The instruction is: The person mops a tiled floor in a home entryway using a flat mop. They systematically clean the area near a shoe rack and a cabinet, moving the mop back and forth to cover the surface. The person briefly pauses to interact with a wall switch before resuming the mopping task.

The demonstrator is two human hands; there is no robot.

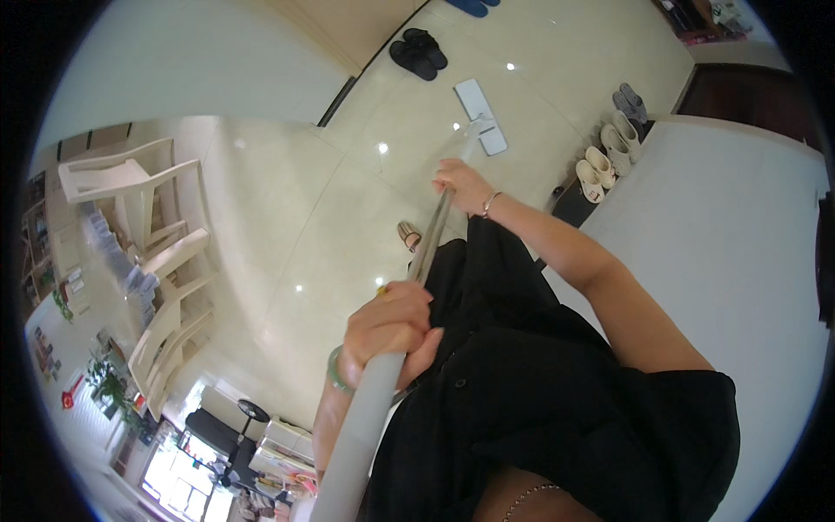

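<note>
A flat mop with a long pole point(358, 439) runs from the lower edge up to its flat white head point(473, 100), which rests on the tiled floor. My left hand point(390, 329), with a green bangle at the wrist, is wrapped round the thick pale part of the pole close to my body. Farther down, my right hand point(463, 185) grips the slimmer shaft, a thin bracelet on its wrist. Between the two hands the metal shaft point(430, 239) shows. One of my feet point(409, 235), in a striped shoe, shows beside the shaft.
Black slippers point(419, 54) lie by the door at the far side. Several pairs of shoes point(600, 170) line the right, beside a white cabinet point(696, 235). Pale wooden chairs point(174, 322) stand at left. A black exercise machine point(222, 435) is at lower left.
</note>
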